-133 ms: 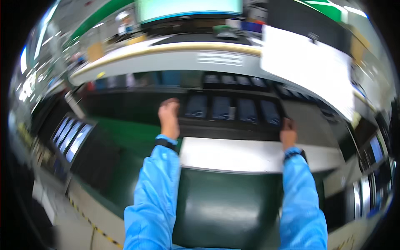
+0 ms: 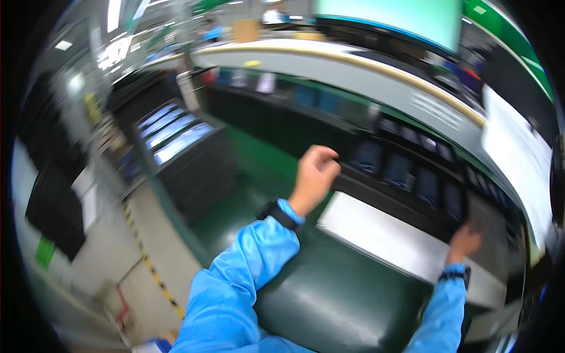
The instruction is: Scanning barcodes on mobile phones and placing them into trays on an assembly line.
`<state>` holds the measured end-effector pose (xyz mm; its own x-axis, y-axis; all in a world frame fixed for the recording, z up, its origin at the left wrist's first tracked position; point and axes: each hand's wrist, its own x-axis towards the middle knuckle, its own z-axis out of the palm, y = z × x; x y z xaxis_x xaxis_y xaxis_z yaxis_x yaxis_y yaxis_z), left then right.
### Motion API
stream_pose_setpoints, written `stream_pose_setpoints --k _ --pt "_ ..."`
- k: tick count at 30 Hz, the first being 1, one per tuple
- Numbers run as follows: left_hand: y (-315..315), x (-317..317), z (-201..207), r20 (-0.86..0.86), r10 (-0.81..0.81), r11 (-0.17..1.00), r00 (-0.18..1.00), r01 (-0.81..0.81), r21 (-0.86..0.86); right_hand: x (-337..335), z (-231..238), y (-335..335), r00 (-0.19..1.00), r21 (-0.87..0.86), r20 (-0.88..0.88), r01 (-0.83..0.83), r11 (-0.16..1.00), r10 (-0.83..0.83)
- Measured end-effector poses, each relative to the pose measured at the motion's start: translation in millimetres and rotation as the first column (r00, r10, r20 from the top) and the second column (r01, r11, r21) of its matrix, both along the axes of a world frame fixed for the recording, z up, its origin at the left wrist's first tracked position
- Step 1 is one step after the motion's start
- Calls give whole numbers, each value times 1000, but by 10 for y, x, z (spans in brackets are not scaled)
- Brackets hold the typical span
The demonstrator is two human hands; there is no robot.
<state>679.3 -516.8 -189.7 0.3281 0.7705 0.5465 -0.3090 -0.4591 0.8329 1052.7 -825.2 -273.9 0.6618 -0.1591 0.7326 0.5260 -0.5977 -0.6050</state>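
A black tray (image 2: 406, 203) holds several dark, flat, phone-like devices (image 2: 399, 171) in a row. My left hand (image 2: 316, 173) is beside the tray's left end, its fingers curled in and nothing seen in them. At the tray's right end is my right hand (image 2: 465, 241), close to the corner. Its fingers are smeared by motion, so I cannot tell whether they grip the tray. A white board or plate (image 2: 382, 232) lies along the near side of the tray. Both my sleeves are blue, with a dark band at each wrist.
Behind the tray stands another black tray (image 2: 415, 135) of similar devices. To the left is a black stack (image 2: 203, 170) topped with bright-screened devices (image 2: 176, 132). A shelf (image 2: 353, 65) with a monitor (image 2: 391, 20) runs above; white paper (image 2: 518, 159) hangs at right. The bench top (image 2: 329, 297) is green.
The view has swung left, so the bench appears shifted right and tilted. My left hand looks larger, still by the tray's left end; my right hand stays near its right end.
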Motion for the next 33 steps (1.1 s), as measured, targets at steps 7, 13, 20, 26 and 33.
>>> stream_pose_setpoints --k 7,13,20,26,33 --pt "-403 -2209 -145 70 695 604 716 -633 484 -1769 511 1078 513 203 -105 -827 524 852" --pt "394 -3157 -22 7 812 583 583 -812 6 -3415 827 2638 17 200 -264 -977 72 964" --pt "573 -2806 136 63 601 776 797 -563 -282 -4453 995 4305 -329 516 -294 -845 -141 897" --pt "461 -2946 240 103 603 769 791 -542 -340 -4740 1180 4228 -284 580 -323 -813 -48 903" --pt "-159 -3682 181 253 579 800 775 -481 -360 -5414 982 2700 -254 602 -243 -796 -59 936"
